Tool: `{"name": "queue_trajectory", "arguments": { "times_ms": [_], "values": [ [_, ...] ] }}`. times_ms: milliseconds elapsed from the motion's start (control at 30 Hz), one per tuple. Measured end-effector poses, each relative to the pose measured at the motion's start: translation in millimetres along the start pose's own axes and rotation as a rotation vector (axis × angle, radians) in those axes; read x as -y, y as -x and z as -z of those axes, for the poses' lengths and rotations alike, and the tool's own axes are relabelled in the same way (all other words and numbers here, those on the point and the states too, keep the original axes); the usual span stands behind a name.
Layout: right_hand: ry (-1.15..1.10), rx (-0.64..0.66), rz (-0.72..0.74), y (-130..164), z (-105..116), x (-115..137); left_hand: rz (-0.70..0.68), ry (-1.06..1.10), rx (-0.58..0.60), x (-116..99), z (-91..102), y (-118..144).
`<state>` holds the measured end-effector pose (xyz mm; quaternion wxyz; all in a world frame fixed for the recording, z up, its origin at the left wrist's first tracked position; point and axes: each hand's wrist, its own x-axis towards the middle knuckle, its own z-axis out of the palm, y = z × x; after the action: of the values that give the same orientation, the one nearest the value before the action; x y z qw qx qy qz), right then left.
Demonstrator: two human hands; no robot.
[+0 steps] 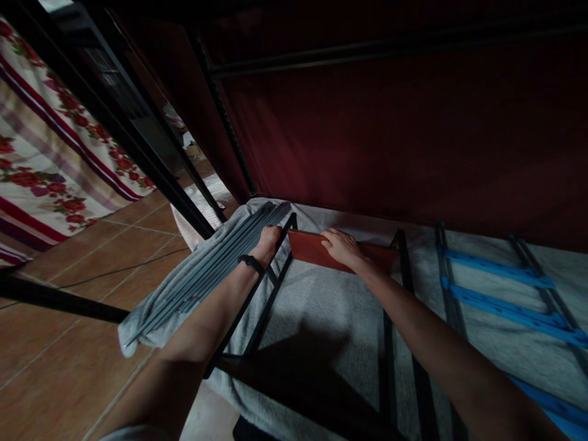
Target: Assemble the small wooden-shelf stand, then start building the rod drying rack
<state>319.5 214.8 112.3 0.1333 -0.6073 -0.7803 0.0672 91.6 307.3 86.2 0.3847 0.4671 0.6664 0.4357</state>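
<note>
The reddish-brown board (340, 251) is lying just past both hands, toward twelve o'clock from the person, standing on its long edge on the pale blanket (321, 306) with its long axis running from nine to three o'clock, tilting slightly down toward three. It is sitting between two black metal rails (399, 275) of a frame that run from six toward twelve.

The right hand (342, 246) is resting on the board's top edge near its nine o'clock end, fingers curling over it and pressing it in place. The left hand (267, 240) is closing around the black rail at nine o'clock of the board, just beside the board's end; a black wristband (250, 263) is showing on that wrist. The right hand is the nearer one to the board.

A bundle of grey rods (215, 269) is lying at ten o'clock, slanting on the blanket's fold. Blue straps (496, 269) are crossing another frame at three o'clock.

No brand, label or writing is showing legibly anywhere.
</note>
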Motion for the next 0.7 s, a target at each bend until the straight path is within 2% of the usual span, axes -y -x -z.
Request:
{"name": "queue_trajectory", "arguments": {
  "times_ms": [167,500,700],
  "values": [
    [-0.003,0.003,-0.007,0.6,0.9,0.2,0.066,-0.024,-0.025,-0.8,-0.3,0.9],
    [-0.006,0.025,-0.022,0.8,2.9,1.8,0.022,-0.021,-0.03,-7.6,-0.1,9.3],
    [-0.004,0.021,-0.018,0.8,2.5,1.6,0.023,0.008,-0.017,-3.4,0.2,6.2]
  ]
}}
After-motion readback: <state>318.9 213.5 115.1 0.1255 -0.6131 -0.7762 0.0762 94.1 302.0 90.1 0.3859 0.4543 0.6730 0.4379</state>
